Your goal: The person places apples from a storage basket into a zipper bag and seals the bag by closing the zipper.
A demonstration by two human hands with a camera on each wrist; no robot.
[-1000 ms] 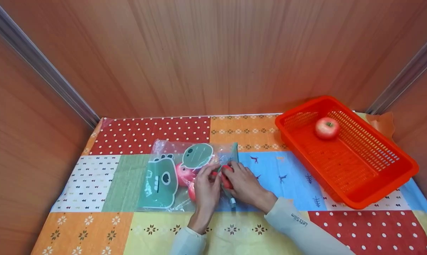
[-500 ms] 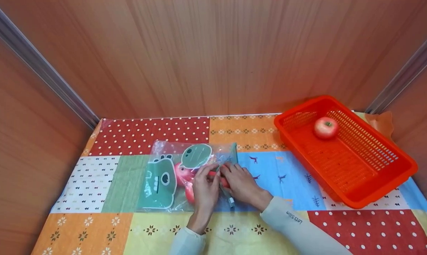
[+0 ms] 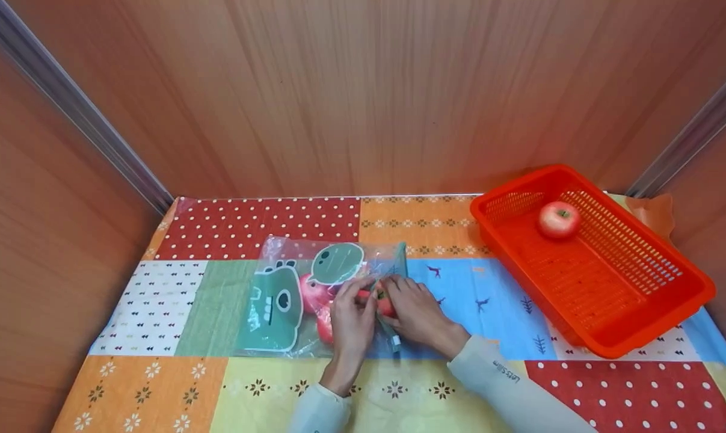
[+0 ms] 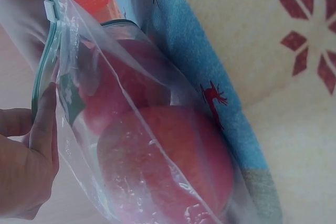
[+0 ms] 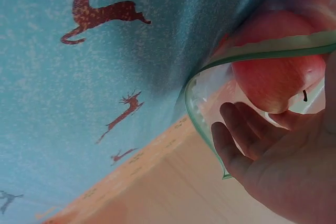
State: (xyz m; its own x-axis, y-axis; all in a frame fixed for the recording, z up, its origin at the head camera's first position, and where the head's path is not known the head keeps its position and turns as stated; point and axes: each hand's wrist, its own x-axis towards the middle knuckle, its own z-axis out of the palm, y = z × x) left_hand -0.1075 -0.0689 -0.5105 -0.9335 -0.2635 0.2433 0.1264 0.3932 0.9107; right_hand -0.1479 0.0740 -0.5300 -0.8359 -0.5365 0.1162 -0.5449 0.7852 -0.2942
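A clear slider zip bag (image 3: 270, 310) with green cartoon print lies on the cloth, several red apples (image 4: 165, 156) inside it. My left hand (image 3: 352, 316) pinches the green zip edge of its mouth between thumb and fingers. At that mouth, on the right, sits an apple (image 5: 283, 72) with its stem showing, partly within the green-edged opening. My right hand (image 3: 420, 310) is beside this apple, its fingers (image 5: 254, 129) loosely bent and spread rather than wrapped around it. One finger seems to touch its underside; the thumb is hidden in the right wrist view.
To the right stands an orange-red plastic basket (image 3: 624, 346) with one apple (image 3: 559, 220) in it. The patchwork tablecloth (image 3: 152, 385) covers the table. Wood-grain panels (image 3: 363, 102) enclose the back and both sides.
The apple at the bag's mouth has turned, so its stem now shows, and my right fingers have loosened around it. My left hand keeps its hold on the bag edge.
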